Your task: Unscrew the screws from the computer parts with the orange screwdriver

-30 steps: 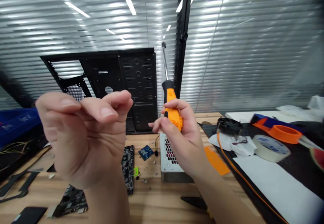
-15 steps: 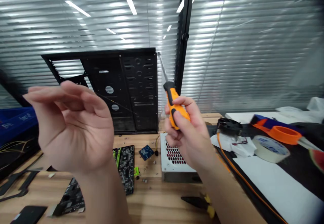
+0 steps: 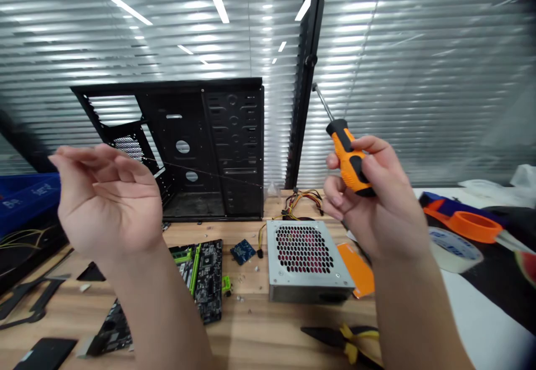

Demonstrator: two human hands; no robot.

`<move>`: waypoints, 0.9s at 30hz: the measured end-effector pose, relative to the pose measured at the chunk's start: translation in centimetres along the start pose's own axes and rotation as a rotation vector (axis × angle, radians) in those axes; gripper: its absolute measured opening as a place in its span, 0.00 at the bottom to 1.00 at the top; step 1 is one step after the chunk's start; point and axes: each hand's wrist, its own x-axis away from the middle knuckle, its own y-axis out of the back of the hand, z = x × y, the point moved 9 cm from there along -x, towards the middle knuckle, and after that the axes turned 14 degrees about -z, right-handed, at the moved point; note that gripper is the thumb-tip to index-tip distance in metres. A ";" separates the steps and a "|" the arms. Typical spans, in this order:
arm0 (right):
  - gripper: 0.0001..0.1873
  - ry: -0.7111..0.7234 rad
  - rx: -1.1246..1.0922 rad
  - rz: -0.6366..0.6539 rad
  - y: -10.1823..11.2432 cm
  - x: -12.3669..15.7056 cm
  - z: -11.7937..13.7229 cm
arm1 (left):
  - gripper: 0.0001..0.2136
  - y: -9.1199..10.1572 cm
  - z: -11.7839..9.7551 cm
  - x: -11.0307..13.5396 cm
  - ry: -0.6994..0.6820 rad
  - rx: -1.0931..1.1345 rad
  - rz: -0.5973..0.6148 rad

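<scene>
My left hand [image 3: 109, 202] is raised at the left with its fingertips pinched together. A thin strand [image 3: 209, 173] runs from them to the right across the front of the black computer case [image 3: 226, 135]. My right hand [image 3: 385, 202] is raised at the right and grips an orange and black screwdriver [image 3: 349, 155] by its handle. The metal shaft points up and to the left. Both hands hover well above the wooden table [image 3: 259, 331].
On the table lie a grey power supply [image 3: 305, 253] with coloured wires, a motherboard [image 3: 205, 275], a small blue board [image 3: 242, 251], an orange card [image 3: 355, 269] and yellow-handled pliers [image 3: 343, 339]. A tape roll [image 3: 456, 241] and an orange ring [image 3: 477, 225] sit right; a blue bin [image 3: 25, 197] left.
My hands have drawn apart: the right hand carried the screwdriver right and upward, tilting its shaft left. The left hand moved left and lower, uncovering the power supply and motherboard.
</scene>
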 end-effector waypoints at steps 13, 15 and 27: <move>0.08 0.052 0.084 0.067 0.5 -0.5 -0.2 | 0.20 -0.2 0.5 -0.8 0.159 0.408 -0.094; 0.09 0.055 0.087 0.060 0.7 -0.7 -0.2 | 0.21 0.3 0.2 -1.1 0.119 0.390 -0.118; 0.10 0.015 0.126 0.081 0.6 -1.0 -1.0 | 0.23 3.3 -0.4 -2.6 -0.119 0.024 -0.149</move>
